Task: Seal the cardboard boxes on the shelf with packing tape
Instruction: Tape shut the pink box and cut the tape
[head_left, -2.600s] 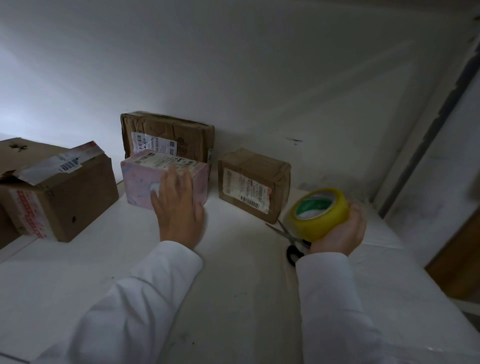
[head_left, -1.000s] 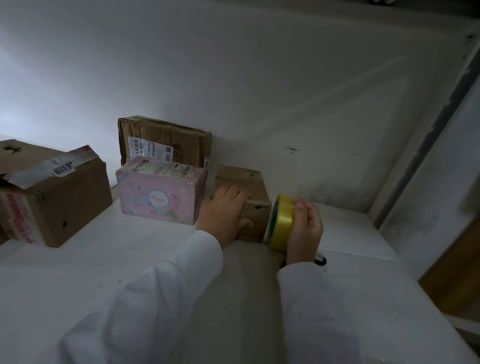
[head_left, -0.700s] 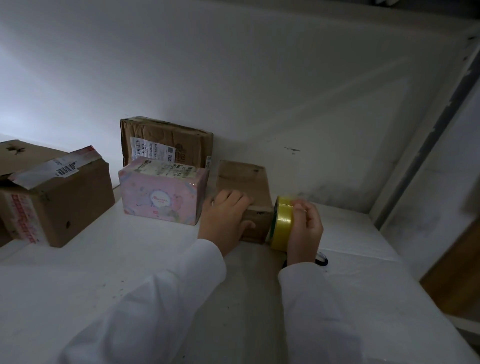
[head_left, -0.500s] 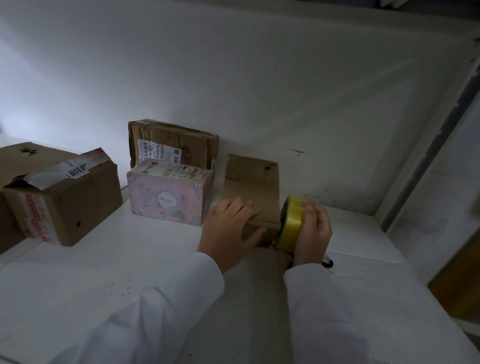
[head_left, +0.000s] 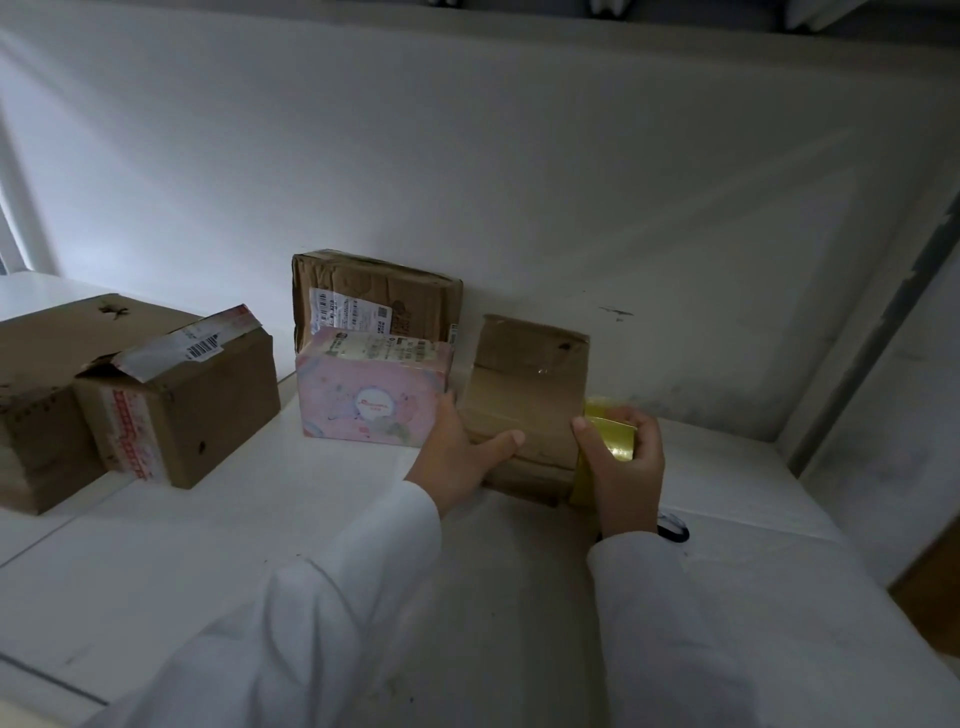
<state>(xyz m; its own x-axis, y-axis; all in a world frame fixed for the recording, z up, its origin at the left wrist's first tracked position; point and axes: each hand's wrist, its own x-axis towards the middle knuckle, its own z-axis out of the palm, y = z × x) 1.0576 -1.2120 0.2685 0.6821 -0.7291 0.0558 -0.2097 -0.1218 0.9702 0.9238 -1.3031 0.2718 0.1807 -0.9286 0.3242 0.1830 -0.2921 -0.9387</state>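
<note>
My left hand (head_left: 457, 457) grips the near left corner of the small brown box (head_left: 524, 410), thumb pressed on its top; the box sits on the white shelf (head_left: 208, 545), just right of the pink box (head_left: 371, 387); my right hand (head_left: 623, 467) curls round the yellow tape roll (head_left: 608, 434), touching the box's right side; I judge I'm starting the strip; next, draw it leftward across the top, flat.

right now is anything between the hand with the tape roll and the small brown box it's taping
Nothing visible stands between them. The right hand grips the yellow tape roll right against the small cardboard box, and the left hand holds that box's other side. The pink box sits clear to the left.
</note>
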